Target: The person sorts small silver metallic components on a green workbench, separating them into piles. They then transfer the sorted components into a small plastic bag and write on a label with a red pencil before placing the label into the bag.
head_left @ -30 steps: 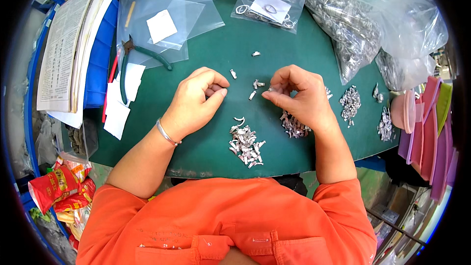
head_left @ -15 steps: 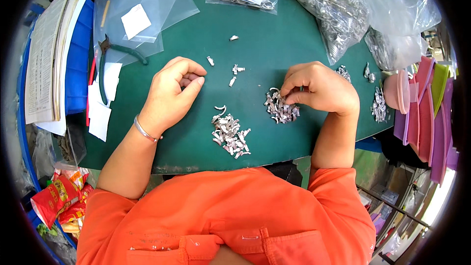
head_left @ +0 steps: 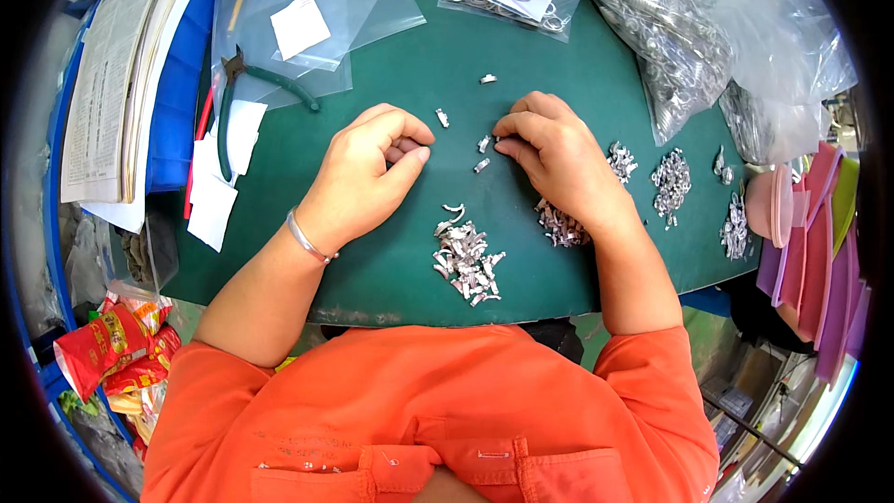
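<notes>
My left hand (head_left: pixel 368 168) is closed over the green table, thumb and curled fingers close together. What it holds, if anything, is hidden. To its right, my right hand (head_left: pixel 559 149) has its thumb and fingers drawn into a pinch. Close by those fingertips is a small silver metal piece (head_left: pixel 484 143), with a similar piece (head_left: pixel 481 165) just below. Farther off lie two more, a single piece (head_left: pixel 442 117) and another piece (head_left: pixel 488 78). Between my forearms sits a loose heap of small metal pieces (head_left: pixel 467 261). A second heap (head_left: pixel 561 224) is partly covered by my right wrist.
More small heaps of metal parts (head_left: pixel 670 184) lie at the right. Large plastic bags of metal parts (head_left: pixel 666 37) fill the back right. Green-handled cutters (head_left: pixel 223 126) rest on clear bags and paper at the left. Pink and purple bins (head_left: pixel 810 233) stand at the right edge.
My right hand has moved from the right-hand heap toward the scattered pieces, left and away from me. Two pieces lying crossed there now show as one. The whole view has shifted slightly.
</notes>
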Motion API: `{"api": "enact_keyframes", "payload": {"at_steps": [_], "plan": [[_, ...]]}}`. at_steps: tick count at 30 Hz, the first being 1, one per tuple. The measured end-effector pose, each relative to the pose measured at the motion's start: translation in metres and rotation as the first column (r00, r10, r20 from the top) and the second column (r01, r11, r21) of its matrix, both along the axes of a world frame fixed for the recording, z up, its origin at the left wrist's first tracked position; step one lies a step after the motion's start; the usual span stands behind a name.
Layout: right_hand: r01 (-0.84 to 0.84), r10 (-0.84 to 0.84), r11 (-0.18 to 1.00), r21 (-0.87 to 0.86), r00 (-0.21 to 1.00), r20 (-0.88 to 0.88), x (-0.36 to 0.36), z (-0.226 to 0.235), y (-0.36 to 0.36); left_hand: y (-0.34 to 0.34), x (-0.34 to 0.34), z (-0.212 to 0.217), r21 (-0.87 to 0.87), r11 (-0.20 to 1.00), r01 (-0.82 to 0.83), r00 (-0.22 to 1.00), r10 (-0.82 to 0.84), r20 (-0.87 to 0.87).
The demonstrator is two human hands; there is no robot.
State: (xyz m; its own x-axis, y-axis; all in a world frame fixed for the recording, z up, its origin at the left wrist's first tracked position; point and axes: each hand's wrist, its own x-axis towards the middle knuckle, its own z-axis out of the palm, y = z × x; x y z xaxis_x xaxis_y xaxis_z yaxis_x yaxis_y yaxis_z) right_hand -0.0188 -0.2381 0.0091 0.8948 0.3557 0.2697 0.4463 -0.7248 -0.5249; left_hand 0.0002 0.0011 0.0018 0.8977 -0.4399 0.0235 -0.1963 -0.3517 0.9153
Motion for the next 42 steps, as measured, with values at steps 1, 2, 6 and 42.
{"api": "enact_keyframes", "payload": {"at_steps": [1, 2, 6, 42], "plan": [[0.006, -0.006, 1.000, 0.006, 1.000, 0.009, 0.000, 0.000, -0.001, 0.000, 0.000, 0.000, 0.002, 1.000, -0.001, 1.000, 0.001, 0.004], [0.011, -0.011, 0.999, 0.031, 1.000, -0.013, -0.001, 0.001, -0.002, 0.001, -0.001, 0.000, 0.004, 1.000, -0.001, 1.000, 0.001, 0.008], [0.024, -0.003, 0.987, 0.157, 0.992, -0.127, -0.005, 0.012, -0.010, -0.002, 0.001, -0.001, 0.004, 1.000, 0.020, 1.000, -0.020, 0.022], [0.225, -0.036, 0.849, 0.478, 0.928, -0.372, 0.003, 0.004, -0.025, 0.000, 0.001, -0.001, -0.014, 1.000, 0.015, 1.000, -0.015, 0.012]]}}
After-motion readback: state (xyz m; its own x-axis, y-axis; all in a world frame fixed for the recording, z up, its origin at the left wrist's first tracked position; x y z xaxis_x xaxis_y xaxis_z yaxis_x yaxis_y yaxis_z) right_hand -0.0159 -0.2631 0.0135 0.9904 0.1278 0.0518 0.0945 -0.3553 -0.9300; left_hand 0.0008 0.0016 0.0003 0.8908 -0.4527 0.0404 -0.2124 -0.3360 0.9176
